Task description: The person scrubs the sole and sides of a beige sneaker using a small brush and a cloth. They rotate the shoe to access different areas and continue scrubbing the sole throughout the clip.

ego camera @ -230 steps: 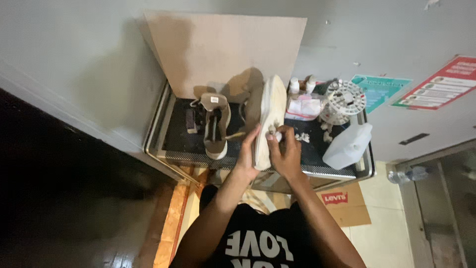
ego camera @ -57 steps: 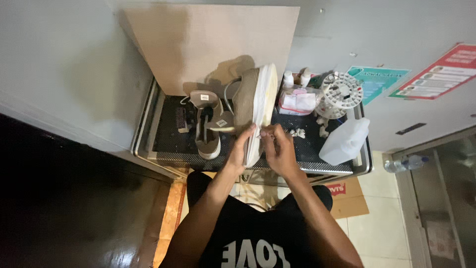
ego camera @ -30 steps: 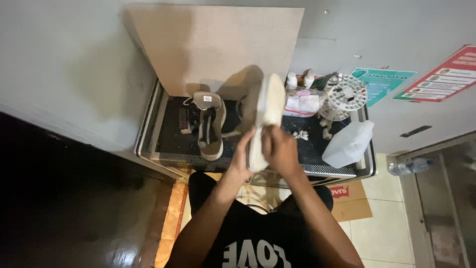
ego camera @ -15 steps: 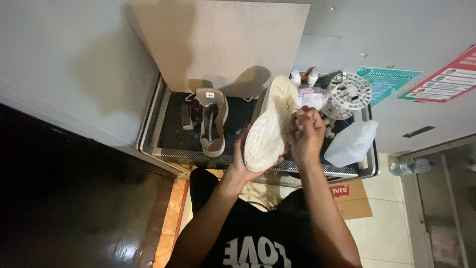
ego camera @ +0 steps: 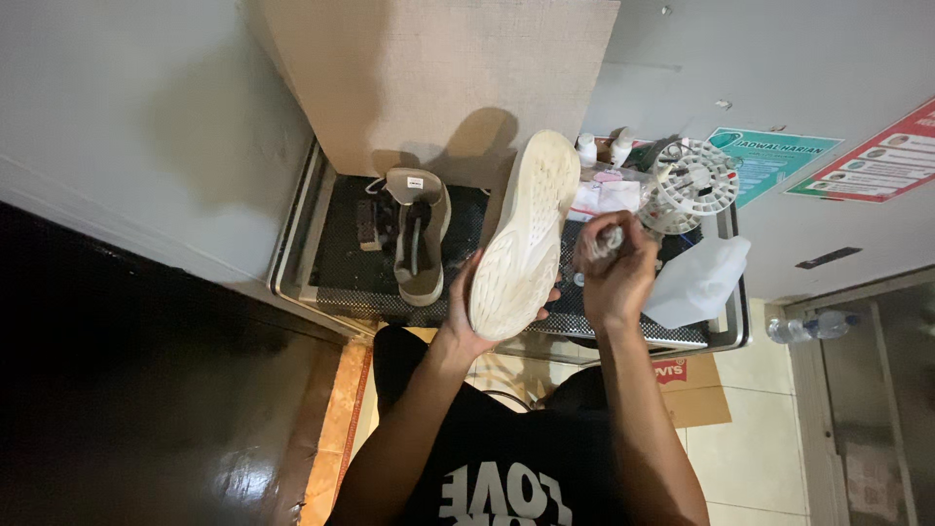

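Pale shoe (ego camera: pixel 521 239) held sole-up, textured rubbery sole facing camera, heel cupped in left hand (ego camera: pixel 474 317). Right hand (ego camera: pixel 614 268) just beside sole, clenched around small clear object (ego camera: pixel 606 239), kind unclear. Beyond left hand: tan high-top shoe (ego camera: pixel 417 234) upright on black mesh tray (ego camera: pixel 341 253).

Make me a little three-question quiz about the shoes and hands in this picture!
1. True or false: the left hand holds the pale shoe sole up.
2. Where is the other shoe? A) on the black mat B) on the floor C) in the right hand
3. Fill in: the right hand is closed around a small ____ thing.

Key: 1 true; 2 A; 3 clear, too small to identify.
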